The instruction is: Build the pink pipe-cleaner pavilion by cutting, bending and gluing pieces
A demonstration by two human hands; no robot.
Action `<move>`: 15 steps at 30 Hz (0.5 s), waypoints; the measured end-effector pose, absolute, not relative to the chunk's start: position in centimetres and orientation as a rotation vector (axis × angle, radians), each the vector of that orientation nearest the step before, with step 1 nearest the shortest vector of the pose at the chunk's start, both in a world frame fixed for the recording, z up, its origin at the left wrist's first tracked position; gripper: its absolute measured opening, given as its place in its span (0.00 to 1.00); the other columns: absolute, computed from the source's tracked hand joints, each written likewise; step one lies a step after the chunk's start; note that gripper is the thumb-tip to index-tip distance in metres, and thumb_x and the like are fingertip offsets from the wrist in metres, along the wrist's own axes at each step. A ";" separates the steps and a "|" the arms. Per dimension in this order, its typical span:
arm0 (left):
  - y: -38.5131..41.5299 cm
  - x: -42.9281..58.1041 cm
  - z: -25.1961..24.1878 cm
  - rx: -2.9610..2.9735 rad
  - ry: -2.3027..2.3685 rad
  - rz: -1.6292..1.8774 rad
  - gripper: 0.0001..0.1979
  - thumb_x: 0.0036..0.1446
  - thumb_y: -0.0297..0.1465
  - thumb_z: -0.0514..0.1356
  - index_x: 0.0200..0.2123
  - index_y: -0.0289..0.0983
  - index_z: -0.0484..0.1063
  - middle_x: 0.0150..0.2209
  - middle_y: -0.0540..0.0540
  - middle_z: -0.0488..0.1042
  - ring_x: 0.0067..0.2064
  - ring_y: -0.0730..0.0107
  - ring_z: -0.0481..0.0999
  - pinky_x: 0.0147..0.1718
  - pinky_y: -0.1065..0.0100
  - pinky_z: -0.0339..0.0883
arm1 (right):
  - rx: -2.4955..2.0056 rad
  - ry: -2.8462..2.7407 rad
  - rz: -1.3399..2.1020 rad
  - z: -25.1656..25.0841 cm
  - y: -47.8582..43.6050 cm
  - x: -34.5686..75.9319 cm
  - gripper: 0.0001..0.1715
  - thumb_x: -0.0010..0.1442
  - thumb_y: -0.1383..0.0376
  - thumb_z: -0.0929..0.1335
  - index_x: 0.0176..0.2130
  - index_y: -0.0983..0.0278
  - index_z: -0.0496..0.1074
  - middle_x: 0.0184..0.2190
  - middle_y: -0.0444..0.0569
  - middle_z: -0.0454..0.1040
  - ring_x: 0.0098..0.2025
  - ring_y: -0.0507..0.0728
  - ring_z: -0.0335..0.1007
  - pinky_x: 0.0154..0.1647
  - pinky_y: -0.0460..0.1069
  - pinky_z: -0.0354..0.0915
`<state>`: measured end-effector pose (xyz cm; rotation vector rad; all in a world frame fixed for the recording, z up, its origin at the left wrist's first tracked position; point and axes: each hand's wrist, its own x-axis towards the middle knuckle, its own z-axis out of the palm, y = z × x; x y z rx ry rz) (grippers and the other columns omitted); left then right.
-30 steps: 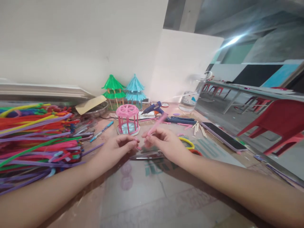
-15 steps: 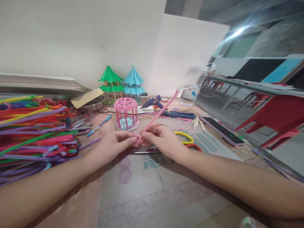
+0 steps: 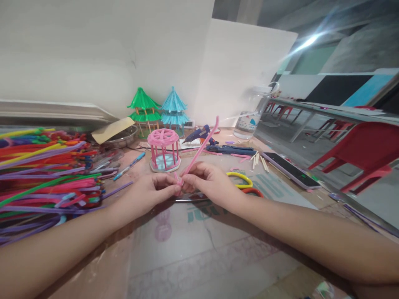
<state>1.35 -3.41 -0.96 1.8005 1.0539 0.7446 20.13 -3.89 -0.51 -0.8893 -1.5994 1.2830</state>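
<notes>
My left hand (image 3: pixel 154 192) and my right hand (image 3: pixel 208 182) meet above the table, both pinching the lower end of a pink pipe cleaner (image 3: pixel 201 148). The pipe cleaner slants up and to the right, with a small bend at its top. Just behind my hands stands a small pink pipe-cleaner pavilion (image 3: pixel 163 149) with a wheel-shaped roof. A pair of scissors (image 3: pixel 193 198) lies flat under my hands.
A big heap of coloured pipe cleaners (image 3: pixel 46 174) fills the left. Green (image 3: pixel 143 109) and blue (image 3: pixel 173 109) model pavilions stand at the wall. A glue gun (image 3: pixel 199 135), yellow ring (image 3: pixel 240 179), phone (image 3: pixel 288 169), wooden sticks (image 3: pixel 258 161) and clear jug (image 3: pixel 252 118) lie right.
The pink pipe cleaner has swung from low and blurred to a steep upward slant. Both hands have drawn closer together around its lower end.
</notes>
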 end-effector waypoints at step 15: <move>-3.7 1.6 -0.1 1.756 1.138 0.756 0.13 0.48 0.42 0.62 0.25 0.37 0.74 0.21 0.51 0.72 0.22 0.74 0.65 0.19 0.73 0.56 | -0.960 -1.613 1.234 -0.5 -3.9 20.0 0.06 0.53 0.63 0.70 0.28 0.63 0.70 0.24 0.41 0.73 0.27 0.50 0.70 0.31 0.45 0.67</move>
